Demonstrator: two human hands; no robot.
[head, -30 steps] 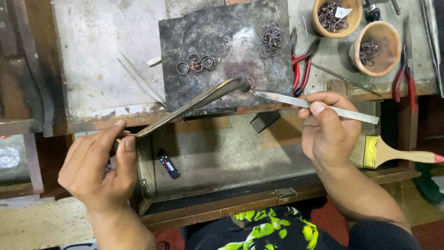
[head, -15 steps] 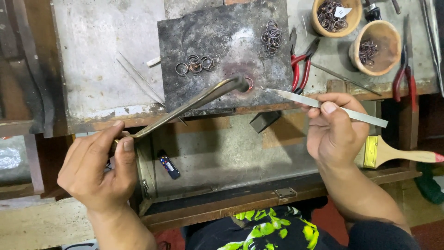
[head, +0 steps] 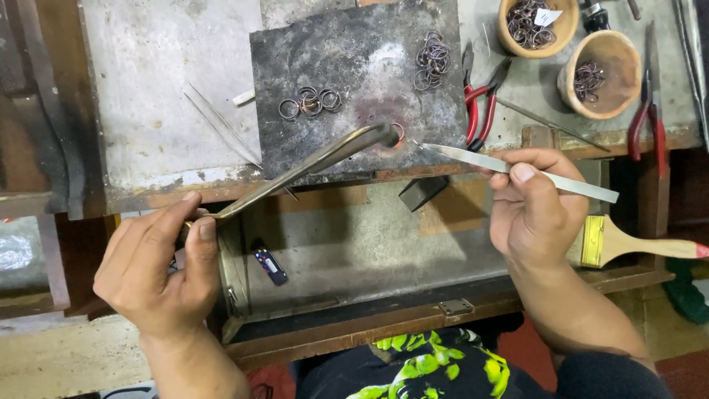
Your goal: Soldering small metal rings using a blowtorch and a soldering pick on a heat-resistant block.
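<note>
The left hand (head: 159,270) pinches a curved metal torch pipe (head: 310,161); the right hand (head: 535,210) grips flat steel tweezers (head: 517,170). Both tips meet at a small ring (head: 399,134) on the charred grey slab (head: 354,52), on the counter (head: 162,74) near two clay bowls (head: 598,74).

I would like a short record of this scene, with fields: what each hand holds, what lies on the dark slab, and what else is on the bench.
Left hand: grips the end of a curved metal torch pipe, its tip beside a glowing ring
Right hand: holds flat steel tweezers, tips pointing at the same ring
Dark slab: a row of wire rings and a pile of rings
Bench, right side: red pliers, two wooden bowls holding rings, a paintbrush
</note>
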